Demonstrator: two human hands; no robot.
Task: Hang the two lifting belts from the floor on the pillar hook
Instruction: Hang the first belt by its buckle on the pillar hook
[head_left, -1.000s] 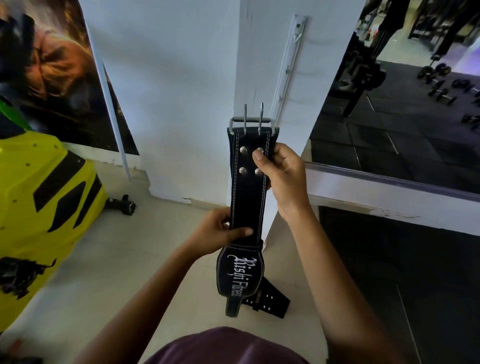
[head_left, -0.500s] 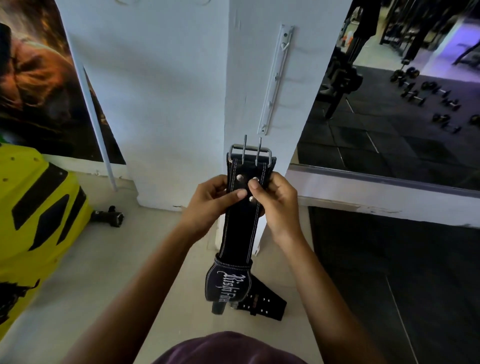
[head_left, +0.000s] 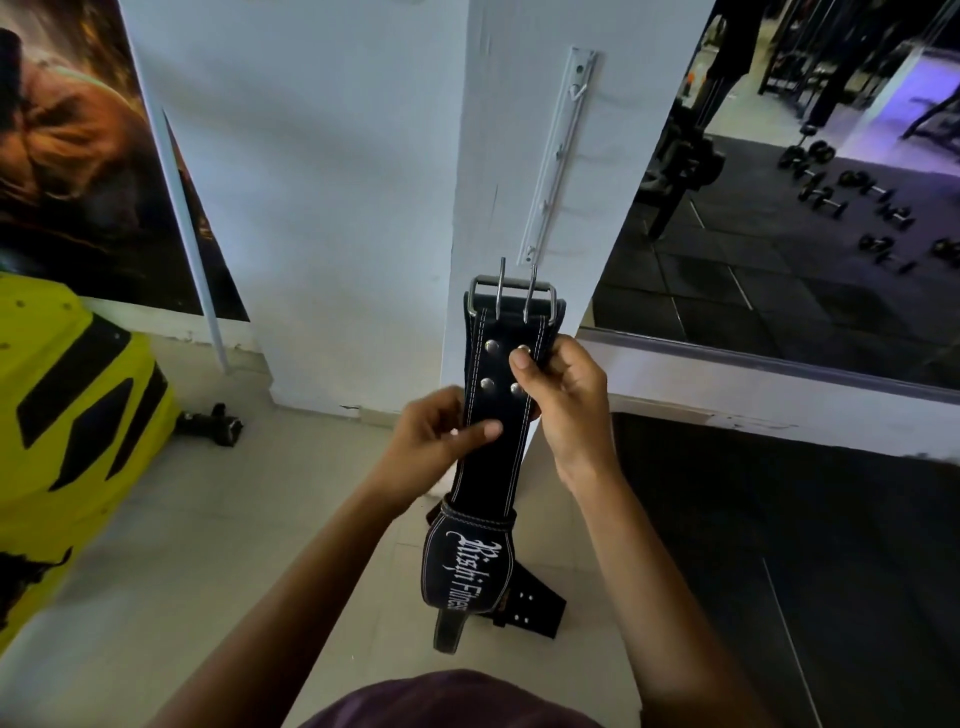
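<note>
both hands, left hand (head_left: 436, 447) and right hand (head_left: 563, 400), gripped the stiff, heavy-looking lifting belt (head_left: 501, 410) below its buckle (head_left: 511, 299); the buckle seemed the best hold.

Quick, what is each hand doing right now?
Left hand: closed on the black belt.
Right hand: closed on the same belt, near the buckle.

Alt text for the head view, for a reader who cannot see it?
Both hands, left hand and right hand, hold a black lifting belt upright, buckle topmost, below a white hook rail on a pillar.
</note>
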